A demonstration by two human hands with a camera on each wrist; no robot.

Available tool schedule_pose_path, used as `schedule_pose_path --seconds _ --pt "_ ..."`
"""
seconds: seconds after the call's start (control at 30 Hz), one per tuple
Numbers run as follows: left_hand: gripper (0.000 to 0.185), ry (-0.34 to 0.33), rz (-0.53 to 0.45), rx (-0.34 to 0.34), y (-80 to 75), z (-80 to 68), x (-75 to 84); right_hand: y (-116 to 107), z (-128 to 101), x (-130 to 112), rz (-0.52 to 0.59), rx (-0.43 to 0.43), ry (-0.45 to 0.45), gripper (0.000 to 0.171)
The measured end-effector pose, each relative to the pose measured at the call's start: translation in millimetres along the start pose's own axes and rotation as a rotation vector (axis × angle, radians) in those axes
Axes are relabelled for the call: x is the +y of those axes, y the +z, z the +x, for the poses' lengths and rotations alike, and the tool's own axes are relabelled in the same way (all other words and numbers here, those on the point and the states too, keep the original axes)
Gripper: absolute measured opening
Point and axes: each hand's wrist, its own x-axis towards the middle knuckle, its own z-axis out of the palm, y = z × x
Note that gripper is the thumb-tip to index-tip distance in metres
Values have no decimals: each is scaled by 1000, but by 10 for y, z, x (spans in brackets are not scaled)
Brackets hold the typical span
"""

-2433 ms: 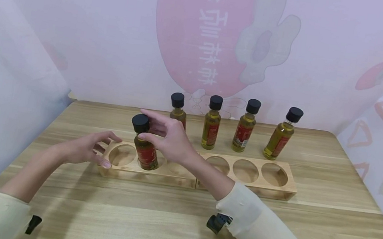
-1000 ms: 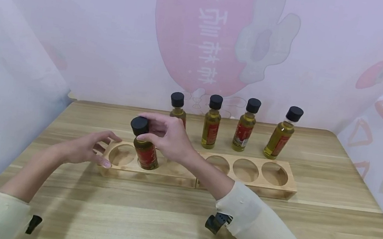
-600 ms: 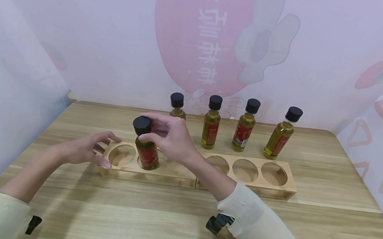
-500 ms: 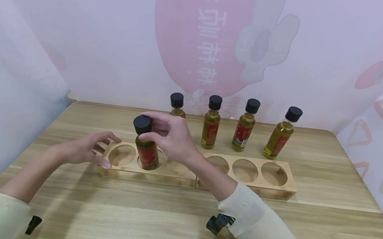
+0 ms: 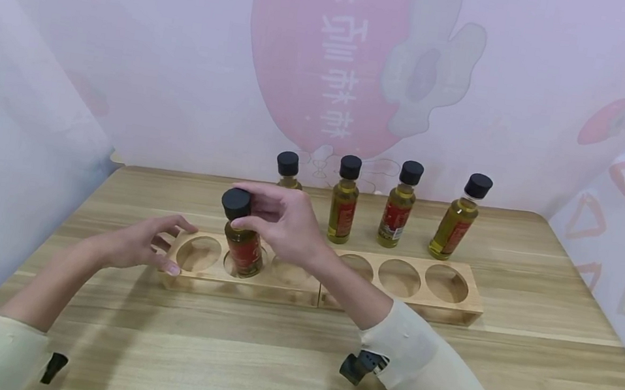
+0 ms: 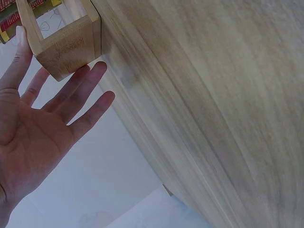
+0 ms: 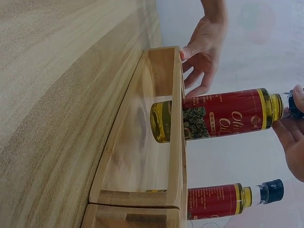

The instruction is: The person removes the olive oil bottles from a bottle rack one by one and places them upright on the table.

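In the head view my right hand (image 5: pixel 287 226) pinches an olive oil bottle (image 5: pixel 245 255) near its black cap. The bottle leans a little, its base in the second hole from the left of a wooden rack (image 5: pixel 252 291). From the right wrist view, the red-labelled bottle (image 7: pixel 228 116) passes partway through the rack's top board, its bottom above the rack's lower part. My left hand (image 5: pixel 135 239) touches the rack's left end with thumb and a fingertip. Its other fingers spread loosely off the end, as the left wrist view shows of the hand (image 6: pixel 38 133).
A second wooden rack (image 5: pixel 410 311) adjoins the first on the right. Behind stand several more olive oil bottles: one (image 5: pixel 288 165) partly behind my right hand, others (image 5: pixel 344 206) (image 5: pixel 396 216) in the middle, and one (image 5: pixel 454 227) at right. A patterned cloth (image 5: pixel 188 60) hangs behind the table.
My right hand and the bottle have shifted slightly to the right over the same hole. The left hand and the racks stay practically in place.
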Motion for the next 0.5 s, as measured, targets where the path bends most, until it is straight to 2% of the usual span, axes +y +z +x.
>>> schedule_pose_path --seconds 0.5 --pt "70 5 -1 -2 6 5 -8 -83 -38 -11 12 42 -66 48"
